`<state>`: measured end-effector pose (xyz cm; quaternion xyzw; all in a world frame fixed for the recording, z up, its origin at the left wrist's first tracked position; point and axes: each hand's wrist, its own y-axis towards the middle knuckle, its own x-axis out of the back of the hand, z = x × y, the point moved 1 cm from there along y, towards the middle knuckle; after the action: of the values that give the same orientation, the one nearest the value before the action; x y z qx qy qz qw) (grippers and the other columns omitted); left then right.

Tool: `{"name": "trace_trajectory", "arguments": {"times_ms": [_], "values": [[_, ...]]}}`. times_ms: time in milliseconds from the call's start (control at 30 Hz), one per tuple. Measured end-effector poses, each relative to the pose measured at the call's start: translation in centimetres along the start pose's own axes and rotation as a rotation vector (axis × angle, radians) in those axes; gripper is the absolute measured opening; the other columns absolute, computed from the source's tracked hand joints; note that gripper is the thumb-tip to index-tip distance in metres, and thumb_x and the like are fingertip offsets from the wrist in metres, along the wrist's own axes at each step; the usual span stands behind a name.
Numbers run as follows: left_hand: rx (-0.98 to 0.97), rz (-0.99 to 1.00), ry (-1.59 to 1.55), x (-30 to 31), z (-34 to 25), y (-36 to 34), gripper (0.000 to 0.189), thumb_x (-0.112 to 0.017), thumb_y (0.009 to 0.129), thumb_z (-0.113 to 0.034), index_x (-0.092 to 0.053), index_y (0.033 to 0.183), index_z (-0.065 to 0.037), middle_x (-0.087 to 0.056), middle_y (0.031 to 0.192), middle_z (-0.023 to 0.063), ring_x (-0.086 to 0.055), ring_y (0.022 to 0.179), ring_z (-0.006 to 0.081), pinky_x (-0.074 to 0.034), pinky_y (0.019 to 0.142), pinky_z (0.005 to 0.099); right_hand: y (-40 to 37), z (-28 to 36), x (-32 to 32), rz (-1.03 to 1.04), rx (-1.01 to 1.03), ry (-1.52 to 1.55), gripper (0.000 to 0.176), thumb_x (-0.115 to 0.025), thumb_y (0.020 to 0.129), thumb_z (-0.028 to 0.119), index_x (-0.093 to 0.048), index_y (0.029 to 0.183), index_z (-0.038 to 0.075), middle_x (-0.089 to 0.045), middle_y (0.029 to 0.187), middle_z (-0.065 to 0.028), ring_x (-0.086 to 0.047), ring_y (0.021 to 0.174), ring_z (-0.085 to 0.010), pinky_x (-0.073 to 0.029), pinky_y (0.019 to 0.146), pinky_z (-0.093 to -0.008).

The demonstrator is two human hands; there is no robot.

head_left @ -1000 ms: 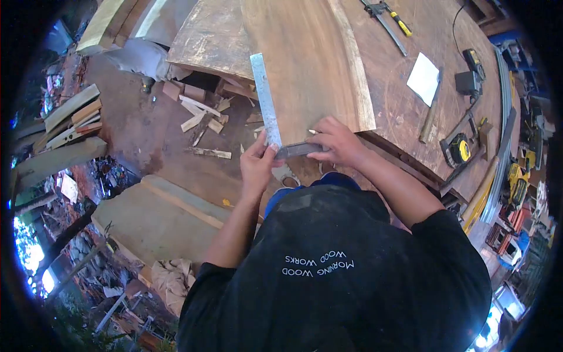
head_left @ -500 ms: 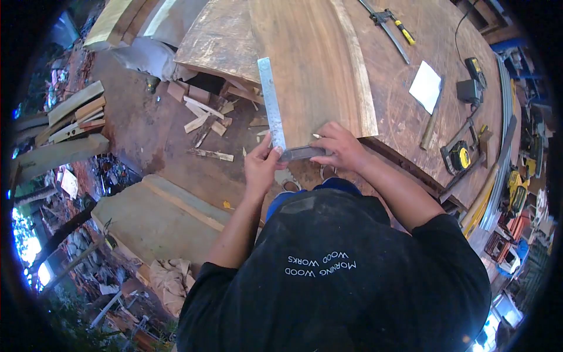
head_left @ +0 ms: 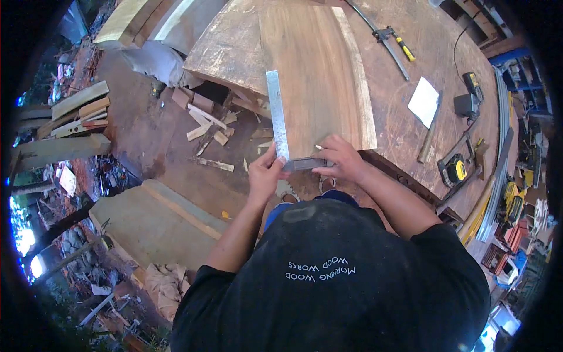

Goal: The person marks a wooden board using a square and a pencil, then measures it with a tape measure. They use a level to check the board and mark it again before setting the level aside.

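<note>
A metal try square (head_left: 277, 114) rests at the near left corner of a wooden plank (head_left: 319, 76). Its long blade runs along the plank's left edge, and the dark stock lies at the plank's near end. Fingers of my left hand (head_left: 265, 175) pinch the square near its corner. At the other end of the stock, my right hand (head_left: 344, 159) has its fingers closed on the stock. A pencil (head_left: 319, 147) pokes out between the right hand's fingers, its tip over the plank; the rest of it is hidden.
The plank lies on a worn workbench (head_left: 390, 117). A bar clamp (head_left: 387, 38), white paper (head_left: 423, 102), a hammer-like handle (head_left: 430, 135) and a tape measure (head_left: 454, 170) are to the right. Wood offcuts (head_left: 211, 126) litter the floor at left, near a large slab (head_left: 146, 220).
The camera view has shifted, so the bench, plank and hands appear slightly lower. Both hands keep their grip on the try square, which stays at the plank's corner.
</note>
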<state>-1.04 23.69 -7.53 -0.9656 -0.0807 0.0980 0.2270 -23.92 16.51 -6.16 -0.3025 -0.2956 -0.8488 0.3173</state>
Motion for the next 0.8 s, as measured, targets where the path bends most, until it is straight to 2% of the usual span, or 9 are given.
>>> {"name": "trace_trajectory", "arguments": {"times_ms": [133,367,433,533,633,800], "values": [[0.006,-0.007,0.005,-0.01,0.04,-0.15,0.051,-0.058,0.090,-0.005,-0.042,0.138,0.005,-0.066,0.103,0.0117,-0.065,0.074,0.0129,-0.057,0.059,0.0256,-0.01,0.18,-0.11,-0.008,-0.001,0.017,0.036,-0.082,0.067,0.024,-0.064,0.093,0.007,-0.058,0.094,-0.0102,-0.054,0.090,-0.0309,-0.047,0.078,-0.0399],[0.009,-0.009,0.003,-0.14,-0.17,-0.30,0.052,-0.058,0.091,-0.003,-0.042,0.139,0.003,-0.066,0.107,0.0109,-0.066,0.077,0.0126,-0.058,0.059,0.0255,0.12,0.55,0.16,-0.011,-0.011,0.012,0.036,-0.082,0.067,0.023,-0.064,0.094,0.008,-0.058,0.096,-0.0107,-0.054,0.091,-0.0302,-0.048,0.079,-0.0391],[-0.006,-0.029,-0.012,-0.24,-0.15,-0.24,0.052,-0.059,0.090,-0.005,-0.043,0.138,0.004,-0.068,0.100,0.0123,-0.066,0.069,0.0143,-0.056,0.057,0.0247,0.07,0.43,0.05,-0.010,-0.011,0.004,0.037,-0.083,0.066,0.023,-0.065,0.094,0.008,-0.058,0.097,-0.0109,-0.055,0.092,-0.0301,-0.048,0.079,-0.0389],[-0.017,-0.031,0.000,-0.20,0.05,-0.19,0.052,-0.059,0.090,-0.005,-0.043,0.139,0.003,-0.068,0.098,0.0121,-0.066,0.067,0.0148,-0.055,0.056,0.0249,-0.11,0.22,-0.21,-0.026,-0.028,0.028,0.038,-0.084,0.064,0.025,-0.068,0.094,0.008,-0.057,0.095,-0.0113,-0.055,0.091,-0.0311,-0.046,0.078,-0.0402],[0.016,-0.011,0.031,-0.08,0.03,-0.20,0.051,-0.057,0.091,-0.003,-0.042,0.140,0.000,-0.067,0.104,0.0083,-0.065,0.076,0.0122,-0.058,0.061,0.0260,-0.05,0.34,-0.09,-0.024,-0.030,0.030,0.038,-0.084,0.064,0.025,-0.068,0.094,0.008,-0.057,0.094,-0.0112,-0.055,0.091,-0.0310,-0.046,0.078,-0.0399],[0.017,-0.002,0.023,-0.05,-0.05,-0.20,0.051,-0.057,0.091,-0.003,-0.042,0.140,0.001,-0.067,0.104,0.0088,-0.065,0.075,0.0121,-0.058,0.060,0.0261,-0.06,0.37,-0.12,-0.027,-0.020,0.015,0.038,-0.084,0.064,0.026,-0.068,0.094,0.008,-0.057,0.095,-0.0113,-0.055,0.091,-0.0311,-0.046,0.078,-0.0398]]}}
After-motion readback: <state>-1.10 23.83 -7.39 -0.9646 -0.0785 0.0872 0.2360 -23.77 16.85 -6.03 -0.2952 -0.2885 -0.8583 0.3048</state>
